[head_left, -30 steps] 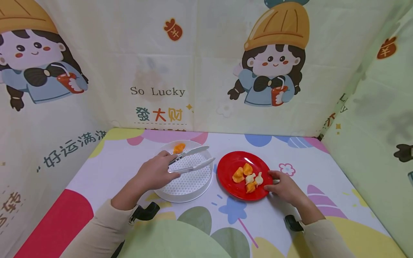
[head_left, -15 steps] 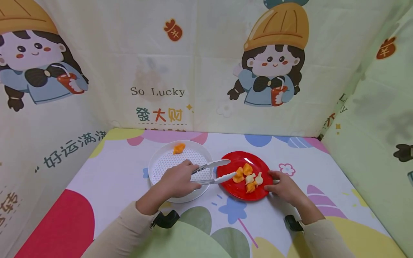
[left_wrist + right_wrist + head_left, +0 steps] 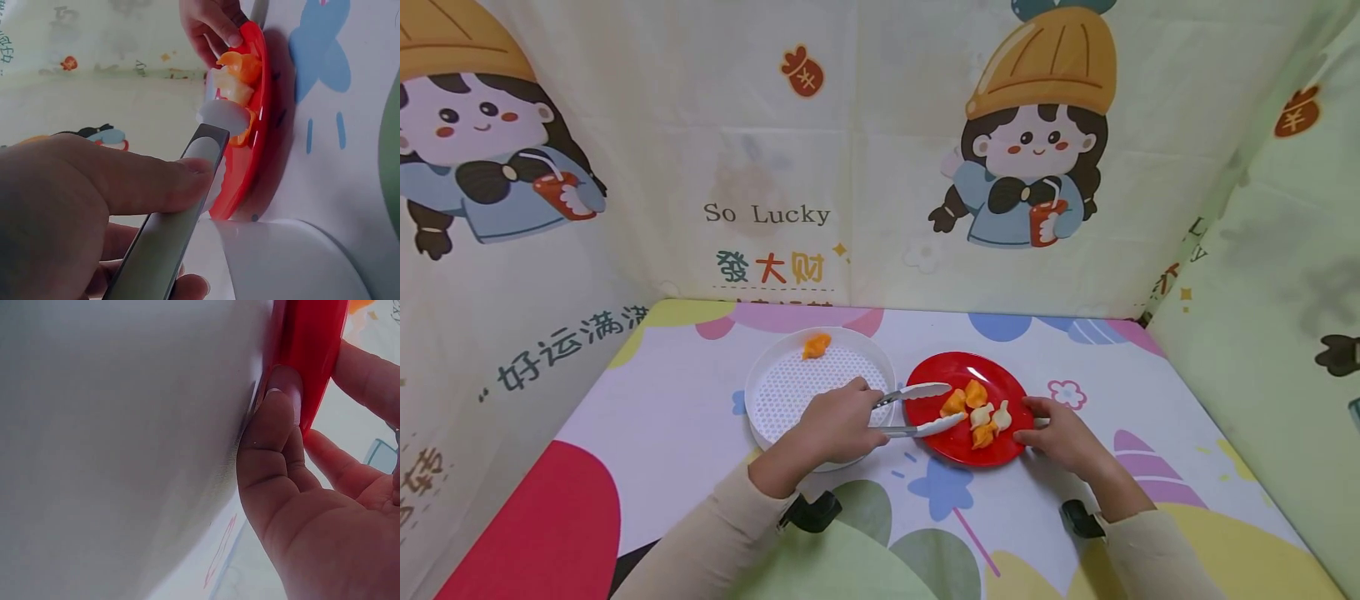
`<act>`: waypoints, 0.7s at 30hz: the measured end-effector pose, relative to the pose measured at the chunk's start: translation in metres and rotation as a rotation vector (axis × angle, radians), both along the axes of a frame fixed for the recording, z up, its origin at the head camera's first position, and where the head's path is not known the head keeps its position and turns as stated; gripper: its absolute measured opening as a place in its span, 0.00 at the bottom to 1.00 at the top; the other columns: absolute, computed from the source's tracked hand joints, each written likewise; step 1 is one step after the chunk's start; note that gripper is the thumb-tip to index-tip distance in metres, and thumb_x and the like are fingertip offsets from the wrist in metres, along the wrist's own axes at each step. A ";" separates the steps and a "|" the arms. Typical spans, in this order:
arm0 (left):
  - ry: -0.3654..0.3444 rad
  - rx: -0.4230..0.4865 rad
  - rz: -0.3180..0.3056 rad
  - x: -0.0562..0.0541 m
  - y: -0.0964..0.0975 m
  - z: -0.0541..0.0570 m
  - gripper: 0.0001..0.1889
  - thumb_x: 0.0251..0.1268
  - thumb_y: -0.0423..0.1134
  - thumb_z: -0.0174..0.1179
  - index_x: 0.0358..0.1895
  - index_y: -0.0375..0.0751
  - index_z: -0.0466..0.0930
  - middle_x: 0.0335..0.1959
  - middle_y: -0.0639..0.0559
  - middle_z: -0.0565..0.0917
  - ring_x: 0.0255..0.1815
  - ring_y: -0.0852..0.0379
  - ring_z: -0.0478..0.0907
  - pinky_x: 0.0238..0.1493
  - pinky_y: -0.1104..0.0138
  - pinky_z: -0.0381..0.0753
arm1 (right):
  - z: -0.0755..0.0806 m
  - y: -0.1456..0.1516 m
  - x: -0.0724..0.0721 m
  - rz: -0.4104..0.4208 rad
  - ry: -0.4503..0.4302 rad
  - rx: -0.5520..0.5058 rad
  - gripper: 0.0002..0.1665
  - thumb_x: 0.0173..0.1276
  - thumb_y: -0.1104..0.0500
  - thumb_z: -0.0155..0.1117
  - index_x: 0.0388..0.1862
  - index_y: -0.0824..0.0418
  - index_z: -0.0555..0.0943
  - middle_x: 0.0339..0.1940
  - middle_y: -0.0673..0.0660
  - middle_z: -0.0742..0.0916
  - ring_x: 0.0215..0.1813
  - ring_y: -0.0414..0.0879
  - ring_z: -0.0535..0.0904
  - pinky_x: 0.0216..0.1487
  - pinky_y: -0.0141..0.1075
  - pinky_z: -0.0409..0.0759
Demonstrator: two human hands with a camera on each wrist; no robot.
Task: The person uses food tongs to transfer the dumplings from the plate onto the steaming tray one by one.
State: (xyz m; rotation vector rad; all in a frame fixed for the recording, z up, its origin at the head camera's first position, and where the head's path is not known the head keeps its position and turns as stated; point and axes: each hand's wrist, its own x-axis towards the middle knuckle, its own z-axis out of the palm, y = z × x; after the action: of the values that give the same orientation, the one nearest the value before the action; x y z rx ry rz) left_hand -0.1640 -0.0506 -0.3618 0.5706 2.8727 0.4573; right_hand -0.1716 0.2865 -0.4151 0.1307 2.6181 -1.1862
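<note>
"What's on the left of the table (image 3: 700,408)?"

"A round white tray (image 3: 790,379), with a lone orange dumpling (image 3: 816,346) near its far edge."

"And the tongs (image 3: 925,427)?"

"Just right of there, in the left hand (image 3: 842,421). That grip is closed round them, thumb along one arm. Their long axis runs nearly crosswise, tips pointing right and slightly away from the person, above the red plate (image 3: 943,450). The arms stand apart with an orange piece showing between the tips; I can't tell if they touch it."

"What else is on the plate?"

"Three orange dumplings (image 3: 976,393), counting that one, and two white dumplings (image 3: 982,417). The right hand (image 3: 1060,433) pinches the plate's right rim, thumb and fingers."

"Any writing?"

"On the left cloth, 好运满满 (image 3: 576,337), slanting upward. Behind the tray, 'So Lucky' (image 3: 767,213), with 發大财 (image 3: 771,267) underneath and a line below that cut off by the table. On the right cloth, just a folded 'L' and 'y' (image 3: 1198,242)."
</note>
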 end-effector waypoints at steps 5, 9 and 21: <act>0.005 -0.008 -0.013 -0.003 0.004 -0.004 0.29 0.52 0.47 0.75 0.58 0.41 0.81 0.45 0.50 0.78 0.34 0.57 0.72 0.28 0.68 0.78 | 0.001 -0.001 0.000 -0.002 -0.004 0.003 0.48 0.62 0.57 0.74 0.74 0.72 0.61 0.65 0.73 0.73 0.61 0.66 0.72 0.43 0.45 0.85; 0.006 -0.018 -0.012 -0.004 0.008 -0.005 0.29 0.52 0.47 0.75 0.58 0.41 0.81 0.45 0.49 0.78 0.33 0.57 0.72 0.28 0.68 0.78 | 0.002 -0.001 -0.001 0.001 -0.005 0.007 0.48 0.62 0.57 0.75 0.74 0.72 0.61 0.64 0.73 0.73 0.61 0.66 0.73 0.43 0.45 0.85; 0.046 -0.012 -0.018 -0.003 0.002 0.005 0.27 0.57 0.46 0.73 0.60 0.43 0.82 0.45 0.50 0.78 0.35 0.56 0.74 0.32 0.64 0.80 | 0.001 -0.001 -0.001 0.002 -0.008 0.003 0.49 0.61 0.57 0.75 0.74 0.72 0.61 0.65 0.73 0.73 0.61 0.66 0.72 0.43 0.45 0.85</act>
State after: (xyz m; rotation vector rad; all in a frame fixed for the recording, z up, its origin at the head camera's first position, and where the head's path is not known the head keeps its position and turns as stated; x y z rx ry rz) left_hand -0.1671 -0.0482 -0.3567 0.6116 2.9095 0.4290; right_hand -0.1721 0.2858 -0.4139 0.1328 2.6124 -1.1793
